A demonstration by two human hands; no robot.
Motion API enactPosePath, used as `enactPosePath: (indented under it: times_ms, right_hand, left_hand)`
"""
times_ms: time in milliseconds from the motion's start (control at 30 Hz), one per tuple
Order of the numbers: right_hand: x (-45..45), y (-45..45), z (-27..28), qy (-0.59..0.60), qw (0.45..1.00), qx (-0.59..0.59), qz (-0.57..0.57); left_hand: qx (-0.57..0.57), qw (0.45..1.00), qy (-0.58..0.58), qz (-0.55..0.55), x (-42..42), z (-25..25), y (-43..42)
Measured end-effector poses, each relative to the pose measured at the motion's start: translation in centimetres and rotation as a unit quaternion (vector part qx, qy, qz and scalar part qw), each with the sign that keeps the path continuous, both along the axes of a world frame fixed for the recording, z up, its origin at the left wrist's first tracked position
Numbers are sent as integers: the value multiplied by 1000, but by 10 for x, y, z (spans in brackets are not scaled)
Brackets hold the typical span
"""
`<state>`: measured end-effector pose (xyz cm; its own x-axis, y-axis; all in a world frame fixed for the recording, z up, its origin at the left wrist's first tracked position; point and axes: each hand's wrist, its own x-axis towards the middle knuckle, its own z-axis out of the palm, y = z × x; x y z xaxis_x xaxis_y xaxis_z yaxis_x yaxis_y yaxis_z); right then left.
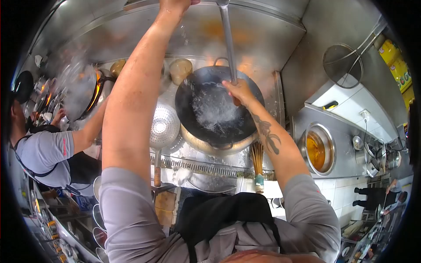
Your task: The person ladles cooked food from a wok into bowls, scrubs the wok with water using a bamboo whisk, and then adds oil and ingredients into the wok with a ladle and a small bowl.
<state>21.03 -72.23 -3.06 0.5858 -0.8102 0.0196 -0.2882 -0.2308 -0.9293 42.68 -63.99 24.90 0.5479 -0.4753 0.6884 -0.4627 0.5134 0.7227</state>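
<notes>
My right hand (pixel 239 92) is closed around the wooden grip of a long-handled metal tool (pixel 227 39). Its steel shaft runs up past the top edge, where its head is out of sight. Below that hand, a black wok (pixel 186 103) sits on the burner, with water (pixel 215 107) churning and splashing in it. My left hand (pixel 175 4) reaches up to the top edge; its fingers are mostly cut off, so what they touch is hidden. Left of the wok lies a perforated skimmer (pixel 164 125) with a wooden handle.
A bamboo brush (pixel 258 162) stands at the stove's front edge. On the right are a metal basin (pixel 315 149) of orange liquid and a hanging wire strainer (pixel 343 65). At left, a co-worker (pixel 48 153) works beside a flaming, steaming wok (pixel 90 94). Another person (pixel 379 195) is far right.
</notes>
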Motion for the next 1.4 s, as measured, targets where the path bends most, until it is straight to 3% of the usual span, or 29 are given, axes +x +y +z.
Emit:
enactPosePath:
  times_ms: [100, 200, 267, 367, 400, 433, 500, 567, 633, 700, 867, 1100, 1133, 1400]
  right_hand:
    - [-34, 0, 7, -36, 995, -28, -85]
    - [-74, 4, 28, -58, 987, -67, -133]
    - [-106, 5, 24, -13, 974, -110, -198]
    - [-146, 9, 7, -4, 938, -227, -261]
    - [-166, 2, -9, 9, 930, -265, -253]
    - [-185, -2, -23, 24, 921, -302, -245]
    - [-218, 0, -38, 10, 930, -294, -221]
    - [-247, 5, -53, 7, 939, -266, -219]
    - [-272, 22, -66, 104, 924, -279, -242]
    - [-295, 41, -89, 167, 901, -301, -265]
    - [-340, 126, -132, 175, 925, -200, -272]
    - [-362, 218, -199, 283, 884, -188, -321]
    - [-361, 224, -200, 297, 887, -118, -334]
    - [-360, 243, -249, 280, 878, -188, -341]
  left_hand:
    - [118, 992, -50, -18, 11, -23, -34]
    - [267, 954, -132, -37, -12, -46, -15]
    - [234, 969, -45, -68, -58, -79, 12]
    - [225, 953, -201, -28, -85, -165, 30]
    - [173, 942, -288, 10, -92, -206, 33]
    - [94, 954, -283, 8, -105, -243, 38]
    - [360, 906, -181, -132, -120, -278, 68]
    - [281, 925, -252, -49, -140, -316, 88]
    - [330, 910, -247, -48, -153, -338, 110]
    - [333, 903, -265, -53, -167, -345, 133]
    - [296, 886, -332, -129, -199, -366, 176]
    - [321, 874, -353, -91, -204, -373, 177]
    - [329, 872, -350, -94, -203, -372, 178]
    - [317, 877, -346, -98, -197, -369, 182]
